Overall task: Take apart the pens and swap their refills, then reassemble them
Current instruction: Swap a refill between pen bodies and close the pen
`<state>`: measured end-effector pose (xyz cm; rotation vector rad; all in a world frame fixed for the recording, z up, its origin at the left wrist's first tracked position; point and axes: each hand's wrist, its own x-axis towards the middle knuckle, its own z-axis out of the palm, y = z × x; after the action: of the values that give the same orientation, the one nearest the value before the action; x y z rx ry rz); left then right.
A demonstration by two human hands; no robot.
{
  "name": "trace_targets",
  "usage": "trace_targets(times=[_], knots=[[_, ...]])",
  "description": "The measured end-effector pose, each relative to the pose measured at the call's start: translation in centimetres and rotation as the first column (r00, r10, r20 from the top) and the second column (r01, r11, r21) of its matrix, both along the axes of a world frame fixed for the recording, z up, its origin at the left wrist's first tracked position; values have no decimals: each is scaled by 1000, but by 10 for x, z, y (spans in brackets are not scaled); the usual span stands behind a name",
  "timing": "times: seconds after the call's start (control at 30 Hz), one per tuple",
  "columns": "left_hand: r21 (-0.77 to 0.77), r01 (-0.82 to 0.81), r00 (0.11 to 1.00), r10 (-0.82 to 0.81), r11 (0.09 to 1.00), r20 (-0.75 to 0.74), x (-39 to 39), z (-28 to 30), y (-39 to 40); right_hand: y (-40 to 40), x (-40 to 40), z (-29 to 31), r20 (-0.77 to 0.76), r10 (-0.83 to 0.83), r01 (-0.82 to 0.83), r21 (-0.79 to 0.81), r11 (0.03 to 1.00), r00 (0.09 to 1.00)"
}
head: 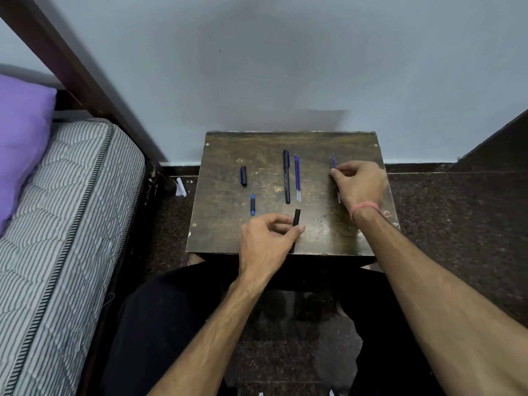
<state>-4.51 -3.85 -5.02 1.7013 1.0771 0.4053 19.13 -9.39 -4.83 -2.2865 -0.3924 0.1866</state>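
Note:
My left hand pinches a black pen barrel near the front edge of the small dark table; the barrel stands steeply, with its lower end hidden behind my fingers. At the table's right side my right hand is closed on a thin blue refill, whose tip sticks out beyond the fingers. A capped black pen lies in the middle, with two blue refills beside it. Left of them lie a dark cap and a short blue grip piece.
The table stands against a pale wall. A bed with a striped mattress and a purple pillow is close on the left. Dark speckled floor lies to the right. My knees in black trousers sit under the front edge.

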Motion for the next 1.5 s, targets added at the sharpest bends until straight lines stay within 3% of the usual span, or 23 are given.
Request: trace_targets(times=[0.2, 0.53, 0.67, 0.77, 1.07, 1.5], knots=[[-5, -22, 1000, 22, 1000, 4, 2, -1, 0, 4, 4, 2, 49, 12, -9, -49, 999, 999], [-41, -44, 999, 45, 998, 12, 2, -1, 1, -6, -10, 1, 6, -70, 69, 82, 994, 998], [-58, -81, 997, 82, 995, 12, 3, -1, 3, -12, -59, 0, 99, 78, -92, 143, 985, 992], [-74, -132, 990, 135, 988, 34, 1, -2, 7, -16, -100, -8, 75, 190, -201, 169, 965, 979], [-117, -154, 978, 168, 981, 125, -18, -6, 15, 6, -103, -4, 41, 130, -130, 0, 991, 991], [-104, -155, 976, 168, 983, 135, -17, -6, 11, 16, -100, 13, 18, -16, 19, -177, 984, 1000]])
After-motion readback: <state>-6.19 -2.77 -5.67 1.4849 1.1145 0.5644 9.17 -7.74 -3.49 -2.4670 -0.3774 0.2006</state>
